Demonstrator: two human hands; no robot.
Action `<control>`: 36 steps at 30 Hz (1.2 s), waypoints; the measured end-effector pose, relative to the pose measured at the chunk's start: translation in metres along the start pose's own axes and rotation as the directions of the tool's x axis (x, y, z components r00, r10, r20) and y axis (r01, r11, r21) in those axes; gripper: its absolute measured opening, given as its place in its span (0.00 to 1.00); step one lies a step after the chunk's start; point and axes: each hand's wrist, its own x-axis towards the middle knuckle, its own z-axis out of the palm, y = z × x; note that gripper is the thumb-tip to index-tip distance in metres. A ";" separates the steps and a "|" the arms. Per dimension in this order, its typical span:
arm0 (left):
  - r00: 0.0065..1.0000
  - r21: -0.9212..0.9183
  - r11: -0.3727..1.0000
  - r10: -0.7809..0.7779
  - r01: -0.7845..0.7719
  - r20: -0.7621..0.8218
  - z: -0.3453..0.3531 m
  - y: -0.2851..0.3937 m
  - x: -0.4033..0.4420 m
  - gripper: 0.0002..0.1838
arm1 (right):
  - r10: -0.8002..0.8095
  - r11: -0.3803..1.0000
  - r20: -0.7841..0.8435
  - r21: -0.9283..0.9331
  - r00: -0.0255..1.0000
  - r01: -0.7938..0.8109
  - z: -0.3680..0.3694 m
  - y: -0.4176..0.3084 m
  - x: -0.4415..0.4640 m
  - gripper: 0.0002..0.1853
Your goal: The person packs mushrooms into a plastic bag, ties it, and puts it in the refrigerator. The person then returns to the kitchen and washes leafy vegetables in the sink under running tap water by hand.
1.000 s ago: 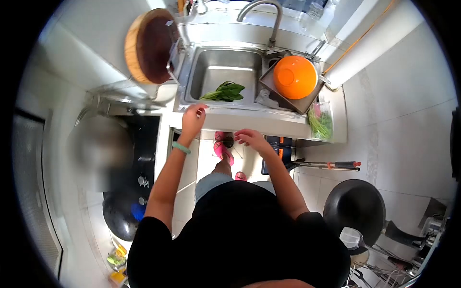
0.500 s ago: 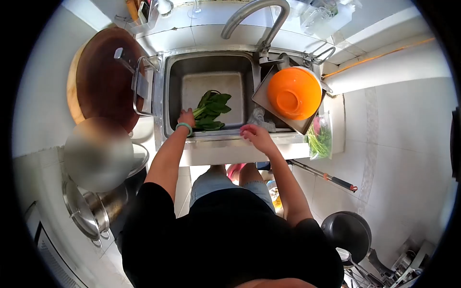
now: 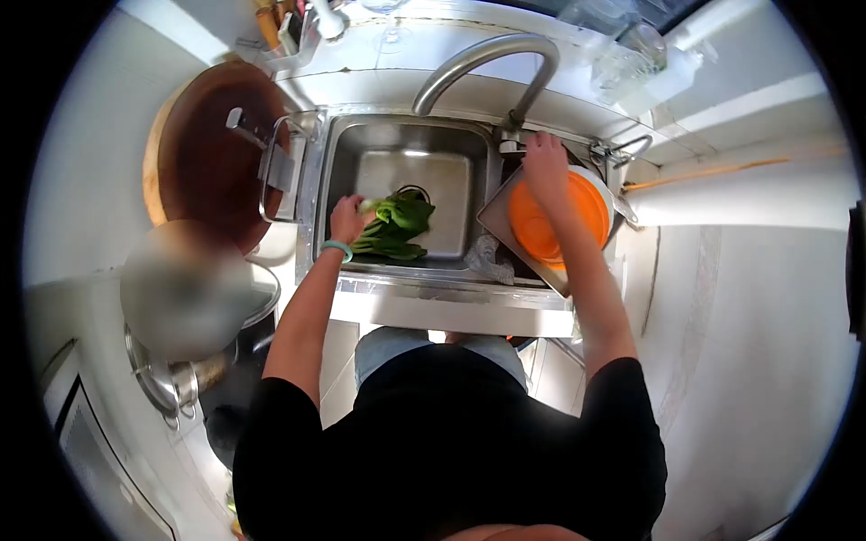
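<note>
My left hand (image 3: 346, 219) is closed on the stem ends of a bunch of leafy greens (image 3: 402, 215), tilted up near the front left of the steel sink (image 3: 460, 162). More leaves lie under it on the sink floor. A pale green bangle circles my left wrist. My right hand (image 3: 545, 162) is at the base of the curved faucet (image 3: 487, 45), its fingers bent over the faucet handle (image 3: 516, 147), which they mostly hide. Below my right forearm an orange bowl (image 3: 532, 221) sits upside down, partly covered by the arm.
A square metal tray (image 3: 493, 215) lies under the bowl, right of the sink. A grey rag (image 3: 488, 260) hangs at the sink's front right. Round wooden cutting boards (image 3: 194, 153) lean at the left. Glassware (image 3: 622, 68) stands on the back ledge.
My right hand has moved from the sink's front edge up and over the orange bowl to the faucet. My left hand has lifted and turned part of the greens. The camera view has shifted.
</note>
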 end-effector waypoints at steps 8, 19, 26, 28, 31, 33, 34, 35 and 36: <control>0.950 -0.944 0.323 -0.270 -0.063 -0.156 -0.018 0.067 0.001 0.18 | -0.021 0.989 0.255 -0.139 0.967 0.058 0.044 0.021 0.018 0.08; 0.981 -0.976 -0.194 -0.182 -0.103 -0.068 0.008 0.122 0.010 0.10 | 0.198 0.963 0.373 -0.248 0.906 -0.109 0.040 -0.008 0.020 0.08; 0.969 -0.989 -0.149 -0.245 -0.003 0.034 0.024 0.112 0.015 0.19 | 0.000 0.894 0.115 0.446 0.993 -0.052 0.034 -0.094 0.001 0.15; 0.952 -0.994 -0.104 -0.301 0.017 0.048 0.029 0.106 0.014 0.20 | 0.020 0.746 0.236 0.643 0.971 -0.172 0.047 -0.134 -0.004 0.16; 0.915 -0.998 0.006 -0.400 0.061 0.054 0.039 0.094 0.009 0.21 | 0.128 0.535 0.308 0.779 0.943 -0.327 0.100 -0.174 -0.024 0.14; 0.895 -0.993 0.073 -0.444 0.091 0.049 0.046 0.083 0.002 0.20 | 0.210 0.392 0.360 0.821 0.909 -0.416 0.116 -0.189 -0.032 0.13; 0.909 -0.996 0.050 -0.415 0.078 0.050 0.046 0.080 -0.004 0.20 | 0.210 0.333 0.428 0.814 0.879 -0.476 0.119 -0.194 -0.036 0.13; 0.921 -0.998 0.024 -0.385 0.064 0.050 0.046 0.077 -0.009 0.19 | 0.203 0.274 0.493 0.801 0.846 -0.532 0.122 -0.197 -0.040 0.12; 0.921 -0.997 0.026 -0.387 0.066 0.051 0.046 0.075 -0.013 0.19 | 0.203 0.272 0.495 0.800 0.845 -0.535 0.129 -0.200 -0.042 0.12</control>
